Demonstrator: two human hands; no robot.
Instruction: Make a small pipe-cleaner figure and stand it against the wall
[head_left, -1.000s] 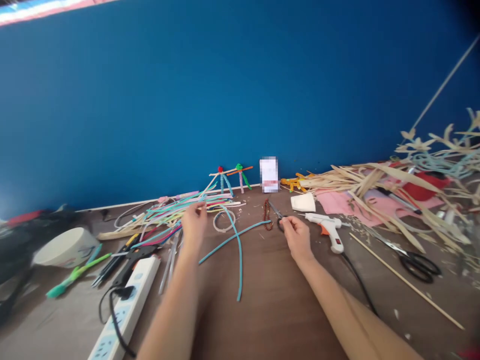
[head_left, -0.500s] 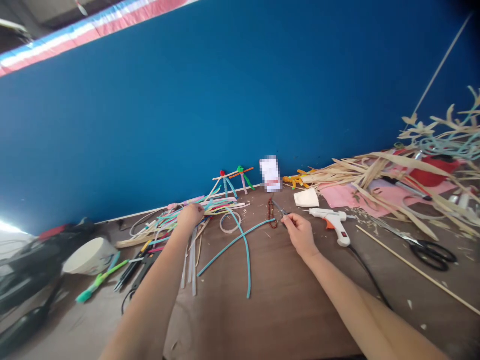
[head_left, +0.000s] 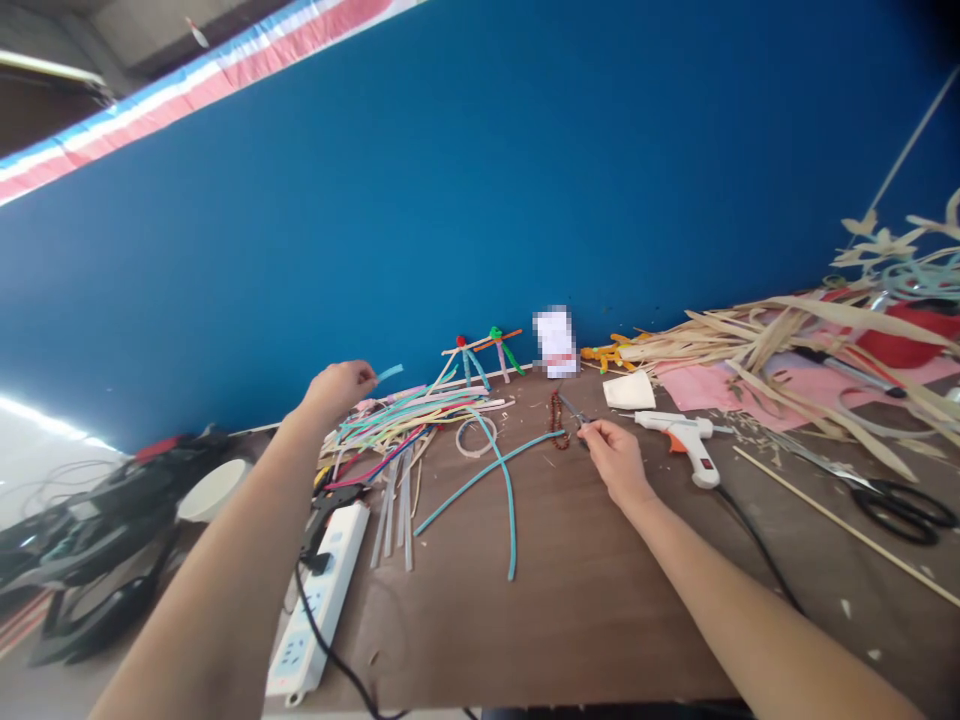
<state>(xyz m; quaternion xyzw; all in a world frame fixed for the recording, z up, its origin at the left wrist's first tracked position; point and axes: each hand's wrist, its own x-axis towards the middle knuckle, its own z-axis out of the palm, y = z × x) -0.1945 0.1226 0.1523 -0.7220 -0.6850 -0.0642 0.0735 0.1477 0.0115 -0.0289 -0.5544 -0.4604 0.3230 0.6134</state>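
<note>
My left hand is raised above the table, closed on the end of a light blue strip that sticks out past the fingers. Under it lies a pile of coloured strips. My right hand rests on the brown table, fingers closed around the handles of small scissors whose blades point away from me. A string of brown beads lies beside the blades. Two long teal strips cross on the table between my hands.
A white glue gun with a black cord lies right of my right hand. Black scissors, a thin stick and dried leaf strips fill the right. A white power strip and a white bowl sit left.
My left hand has lifted from the strip pile and moved left, with a light blue strip in it. My right hand has stayed at the small scissors. The view has tilted.
</note>
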